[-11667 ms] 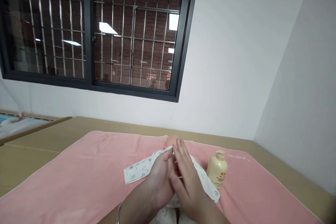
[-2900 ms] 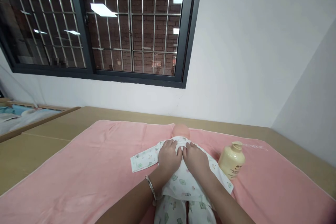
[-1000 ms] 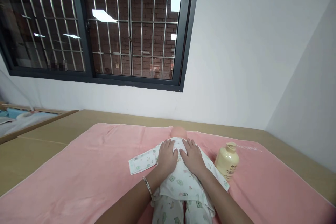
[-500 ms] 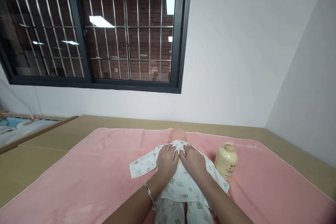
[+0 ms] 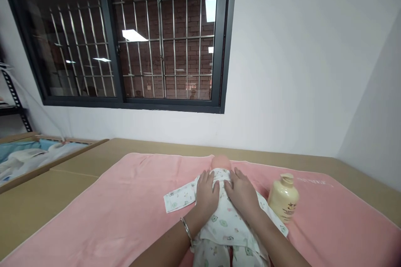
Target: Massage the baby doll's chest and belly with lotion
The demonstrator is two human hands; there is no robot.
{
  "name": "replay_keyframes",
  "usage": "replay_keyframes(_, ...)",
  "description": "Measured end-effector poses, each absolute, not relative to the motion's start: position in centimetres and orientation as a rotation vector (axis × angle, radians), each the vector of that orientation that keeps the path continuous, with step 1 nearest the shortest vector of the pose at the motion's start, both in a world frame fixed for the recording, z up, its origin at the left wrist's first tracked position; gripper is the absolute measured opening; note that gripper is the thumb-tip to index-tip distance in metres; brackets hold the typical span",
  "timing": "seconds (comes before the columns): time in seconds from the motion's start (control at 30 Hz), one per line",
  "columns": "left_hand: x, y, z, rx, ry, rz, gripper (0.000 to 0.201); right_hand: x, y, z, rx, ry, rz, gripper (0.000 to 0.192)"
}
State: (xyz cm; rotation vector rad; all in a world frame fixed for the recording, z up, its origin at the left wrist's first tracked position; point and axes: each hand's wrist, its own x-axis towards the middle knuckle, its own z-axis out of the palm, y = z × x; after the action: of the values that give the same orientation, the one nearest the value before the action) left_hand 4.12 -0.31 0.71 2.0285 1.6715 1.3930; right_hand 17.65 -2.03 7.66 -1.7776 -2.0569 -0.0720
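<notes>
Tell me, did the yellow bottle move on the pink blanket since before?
No. The yellow bottle stands upright at the same spot on the pink blanket, beside the doll's sleeve, below the blanket's white lettering.

The dark print on the cream bottle is too small to read.

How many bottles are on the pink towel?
1. The cream bottle stands on the pink towel, just right of the doll under both hands. Others may be hidden out of view.
</notes>
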Motion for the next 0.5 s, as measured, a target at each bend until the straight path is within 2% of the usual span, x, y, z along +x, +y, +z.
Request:
replay_keyframes(0.07, 4.0, -0.3, 0.4, 2.025, 1.649, 1.446, 0.051, 17.4, -2.0, 7.3, -1.691, -2.068, -0.153, 0.06)
replay_keyframes(0.13, 3.9, -0.3, 0.1, 2.048, 1.599, 1.516, 0.052, 17.1, -2.0, 6.8, -1.646, -2.142, -0.104, 0.064)
replay_keyframes(0.27, 3.8, -0.4, -0.1, 2.059, 1.571, 1.571, 0.052, 16.9, -1.8, 6.3, -1.628, -2.254, 0.11, 0.063)
replay_keyframes(0.5, 3.7, -0.1, -0.6, 2.084, 1.56, 1.599, 0.052, 17.1, -2.1, 6.8, -1.582, -2.223, 0.09, 0.061)
